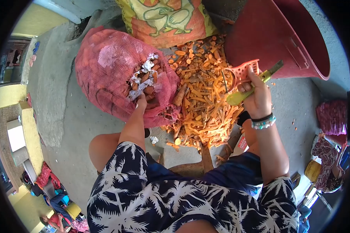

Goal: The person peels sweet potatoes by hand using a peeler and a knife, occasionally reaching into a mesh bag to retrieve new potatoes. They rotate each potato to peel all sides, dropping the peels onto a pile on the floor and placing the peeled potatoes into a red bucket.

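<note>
My left hand point(141, 103) reaches into the mouth of a red mesh sack point(101, 73) full of carrots. Its fingertips are hidden among the carrots point(155, 72) and crumpled white paper point(147, 77), so their grip does not show. My right hand point(256, 97) is raised over the edge of the peelings, closed around an orange peeler point(243, 73) with a perforated handle. A yellow-green tool point(245, 95), perhaps a knife, with a dark end pointing up and right, is in the same hand. Below lies a heap of orange peelings and cut ends point(206, 105).
A large dark red tub point(260, 39) stands tilted at the upper right. Behind the heap is a yellow and orange printed sack point(167, 19). A brown wooden piece point(206, 159) lies between my knees. Another purple-red sack point(332, 116) and a seated person point(326, 167) are at the right.
</note>
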`<state>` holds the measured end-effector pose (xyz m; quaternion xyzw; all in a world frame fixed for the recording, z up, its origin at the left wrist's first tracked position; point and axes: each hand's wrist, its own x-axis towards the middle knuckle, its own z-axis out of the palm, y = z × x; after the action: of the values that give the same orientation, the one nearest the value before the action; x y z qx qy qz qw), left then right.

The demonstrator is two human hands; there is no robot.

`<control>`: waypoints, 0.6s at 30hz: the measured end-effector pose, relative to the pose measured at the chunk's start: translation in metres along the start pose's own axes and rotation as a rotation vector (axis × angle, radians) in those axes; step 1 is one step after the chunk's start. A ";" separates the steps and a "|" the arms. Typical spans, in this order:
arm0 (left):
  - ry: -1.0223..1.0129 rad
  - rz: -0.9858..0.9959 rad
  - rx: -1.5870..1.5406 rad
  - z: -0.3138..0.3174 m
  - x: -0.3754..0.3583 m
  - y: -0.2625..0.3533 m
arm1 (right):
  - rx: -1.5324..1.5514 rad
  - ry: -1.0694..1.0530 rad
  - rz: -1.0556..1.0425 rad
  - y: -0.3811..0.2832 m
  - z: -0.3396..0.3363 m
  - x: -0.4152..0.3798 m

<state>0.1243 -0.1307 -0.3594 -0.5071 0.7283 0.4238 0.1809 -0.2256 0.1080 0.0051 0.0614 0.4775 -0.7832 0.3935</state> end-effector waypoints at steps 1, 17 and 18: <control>0.020 -0.025 0.240 -0.005 0.011 -0.007 | 0.002 0.006 0.001 0.003 0.000 0.002; -0.277 0.145 1.002 -0.025 0.016 0.068 | 0.019 0.004 0.116 0.007 0.013 0.010; -0.164 0.008 0.931 -0.044 0.002 0.091 | 0.021 -0.038 0.103 0.008 0.013 0.010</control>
<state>0.0494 -0.1559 -0.2961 -0.3343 0.8262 0.0916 0.4441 -0.2232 0.0901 0.0023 0.0753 0.4580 -0.7679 0.4414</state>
